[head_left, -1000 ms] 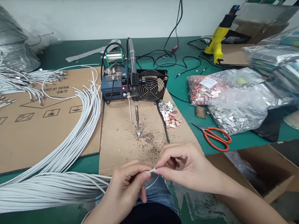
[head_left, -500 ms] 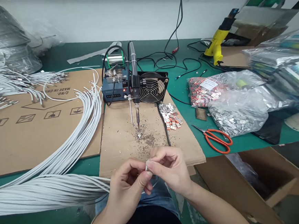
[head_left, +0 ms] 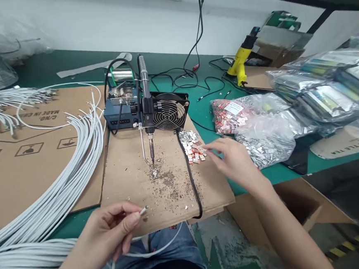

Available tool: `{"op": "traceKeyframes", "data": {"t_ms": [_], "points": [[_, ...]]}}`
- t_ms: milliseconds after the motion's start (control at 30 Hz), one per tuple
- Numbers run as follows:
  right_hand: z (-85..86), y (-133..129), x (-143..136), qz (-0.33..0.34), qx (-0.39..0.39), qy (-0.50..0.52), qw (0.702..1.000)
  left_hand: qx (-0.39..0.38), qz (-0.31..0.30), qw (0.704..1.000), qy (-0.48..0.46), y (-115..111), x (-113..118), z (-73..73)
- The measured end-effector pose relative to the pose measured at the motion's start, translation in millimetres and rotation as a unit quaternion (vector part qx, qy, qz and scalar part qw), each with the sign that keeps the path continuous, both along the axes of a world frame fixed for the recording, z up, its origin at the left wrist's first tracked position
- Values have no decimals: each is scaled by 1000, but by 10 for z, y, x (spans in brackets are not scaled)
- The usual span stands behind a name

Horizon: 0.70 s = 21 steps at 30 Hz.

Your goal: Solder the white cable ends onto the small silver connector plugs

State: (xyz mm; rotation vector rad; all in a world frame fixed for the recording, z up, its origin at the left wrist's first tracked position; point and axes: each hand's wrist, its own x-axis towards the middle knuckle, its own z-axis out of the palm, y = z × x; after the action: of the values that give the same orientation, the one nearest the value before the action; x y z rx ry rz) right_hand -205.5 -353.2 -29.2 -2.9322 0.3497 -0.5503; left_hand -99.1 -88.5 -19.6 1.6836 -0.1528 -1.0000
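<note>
My left hand pinches a thin white cable close to its end. The cable's dark tip points up and to the right, and its length loops below over my lap. At the right edge of a small pile of USB connectors, some orange and some plain metal, is my right hand. Its thumb and index fingertips come close together there; what lies between them is too small to make out. A soldering iron stands tip down in a holder, above solder bits on the cardboard sheet.
Bundled white cables lie at the left. Behind the iron are a blue soldering station, a solder spool and a fan. A black cord crosses the cardboard. Bags of connectors and a yellow heat gun sit right.
My hands have parted. The right has let go of the cable and moved up and right to the connectors; the left has moved left with the cable end. The view has shifted right.
</note>
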Motion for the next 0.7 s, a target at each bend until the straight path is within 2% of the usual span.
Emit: {"op": "traceKeyframes", "data": {"t_ms": [100,200,333,400,467,533,600,700], "points": [[-69,-256,88,33,-30,56,997,31,-76,997,-16,-91,222,-40],[-170,-285,147,59,-44,80,994,30,-148,989,-5,-212,421,-101],[-233,-267,147,56,-80,67,993,24,-148,989,-14,-358,596,-158],[-215,-228,146,33,-57,22,998,22,-142,989,-15,-413,636,-158],[-174,-130,167,19,64,-16,998,16,-134,991,-13,-449,648,-143],[-133,26,230,38,253,-4,967,11,-129,992,-8,-465,644,-126],[-109,204,338,66,415,34,907,8,-133,991,-3,-468,634,-121],[-128,419,536,78,576,87,809,7,-140,990,5,-466,622,-139]]}}
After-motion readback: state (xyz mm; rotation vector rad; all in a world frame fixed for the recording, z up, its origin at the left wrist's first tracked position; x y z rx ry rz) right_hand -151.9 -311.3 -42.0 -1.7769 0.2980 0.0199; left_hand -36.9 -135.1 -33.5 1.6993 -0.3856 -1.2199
